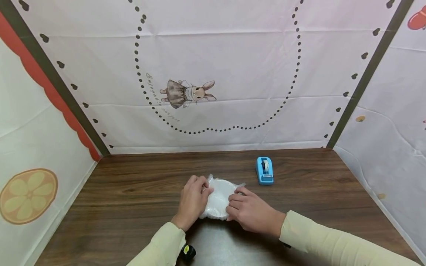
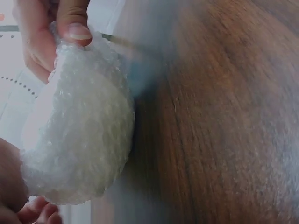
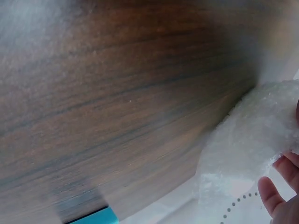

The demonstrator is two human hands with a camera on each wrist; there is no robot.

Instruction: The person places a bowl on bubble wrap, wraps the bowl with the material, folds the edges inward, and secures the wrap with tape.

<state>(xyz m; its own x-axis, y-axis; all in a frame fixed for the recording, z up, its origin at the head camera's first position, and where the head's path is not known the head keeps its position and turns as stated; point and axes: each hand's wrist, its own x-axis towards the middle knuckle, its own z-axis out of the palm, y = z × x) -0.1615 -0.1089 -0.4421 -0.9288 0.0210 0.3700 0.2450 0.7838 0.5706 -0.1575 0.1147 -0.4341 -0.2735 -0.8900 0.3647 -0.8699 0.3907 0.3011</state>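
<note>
A white, rounded bundle in clear bubble wrap (image 1: 217, 201) lies on the table between my two hands. My left hand (image 1: 193, 199) grips its left edge, thumb and fingertips together on the film. At the right edge, my right hand (image 1: 249, 210) holds the wrap with bent fingers. The left wrist view shows the bumpy side of the bubble wrap (image 2: 88, 121), with the right hand's thumb (image 2: 77, 28) pressed onto its upper end. Part of the bubble wrap (image 3: 252, 135) and several fingers (image 3: 271, 193) appear in the right wrist view. What the wrap encloses is hidden.
A light-blue tape dispenser (image 1: 264, 170) stands behind and right of the bundle, with a roll of tape in it. The brown wood-grain table (image 1: 139, 184) ends at printed white cloth walls (image 1: 233, 74) at the back and both sides.
</note>
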